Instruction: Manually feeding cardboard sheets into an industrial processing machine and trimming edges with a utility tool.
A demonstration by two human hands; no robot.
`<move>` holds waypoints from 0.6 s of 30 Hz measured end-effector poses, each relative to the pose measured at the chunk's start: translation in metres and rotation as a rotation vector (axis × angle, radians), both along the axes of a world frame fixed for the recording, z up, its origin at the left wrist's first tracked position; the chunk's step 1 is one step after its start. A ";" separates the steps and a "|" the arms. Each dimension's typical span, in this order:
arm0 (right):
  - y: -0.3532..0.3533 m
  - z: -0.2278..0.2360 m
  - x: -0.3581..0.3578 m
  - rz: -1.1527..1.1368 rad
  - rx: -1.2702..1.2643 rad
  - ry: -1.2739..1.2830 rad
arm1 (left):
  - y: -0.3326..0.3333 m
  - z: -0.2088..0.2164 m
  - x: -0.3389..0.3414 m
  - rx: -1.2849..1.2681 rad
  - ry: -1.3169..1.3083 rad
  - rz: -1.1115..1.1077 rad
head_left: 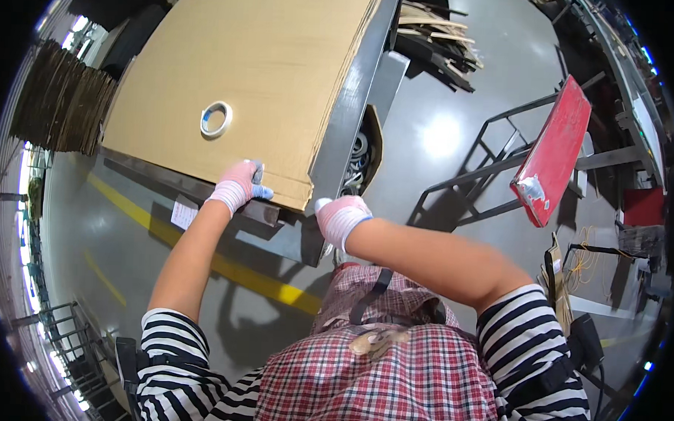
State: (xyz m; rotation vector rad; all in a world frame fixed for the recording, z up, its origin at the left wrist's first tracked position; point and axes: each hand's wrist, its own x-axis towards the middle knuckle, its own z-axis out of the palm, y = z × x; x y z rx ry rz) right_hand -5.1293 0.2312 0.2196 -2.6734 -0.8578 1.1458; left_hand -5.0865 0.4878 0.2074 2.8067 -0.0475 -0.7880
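A stack of large brown cardboard sheets point(282, 90) lies on a grey metal table point(338, 129). My left hand point(238, 183), in a pink and white glove with grey fingertips, is at the near edge of the stack. Its fingers are bent over the top sheet and its thumb lies along the edge. Just off the near right corner is my right hand point(343, 218), gloved the same way. Its fingers point left and are mostly hidden, so what they hold, if anything, does not show. A roll of white tape point(216, 120) lies flat on the cardboard beyond my left hand.
An open cardboard box point(374, 156) with tape rolls hangs at the table's right side. Further right stands a black metal frame with a red panel point(554, 151). Scrap strips point(436, 39) lie behind on the floor, and stacked cardboard point(62, 101) stands far left.
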 end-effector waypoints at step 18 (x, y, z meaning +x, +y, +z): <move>0.017 -0.040 0.006 -0.062 0.050 -0.010 | -0.001 0.000 0.004 -0.072 -0.089 -0.022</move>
